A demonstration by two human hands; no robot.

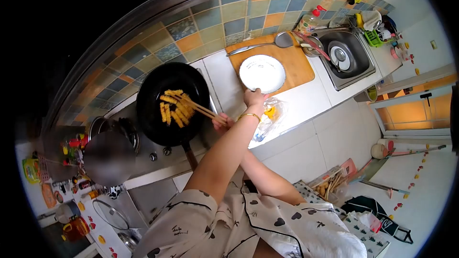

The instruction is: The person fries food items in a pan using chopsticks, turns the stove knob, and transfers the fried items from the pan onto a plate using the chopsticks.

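Observation:
My forearms cross, the left one passing over the right. My left hand grips the near rim of a white bowl, thumb over its edge; the fingers below are partly hidden. The bowl is over a wooden cutting board; whether it rests on it I cannot tell. Closed around wooden chopsticks, my right hand holds their tips among golden-yellow fried strips in a black frying pan on the stove. A clear plastic bag with something yellow lies beside my left wrist.
A spatula lies across the board's back. Right of it are a small pot and a sink with dishes inside. The pan handle points toward me. A dark round object stands left of the pan.

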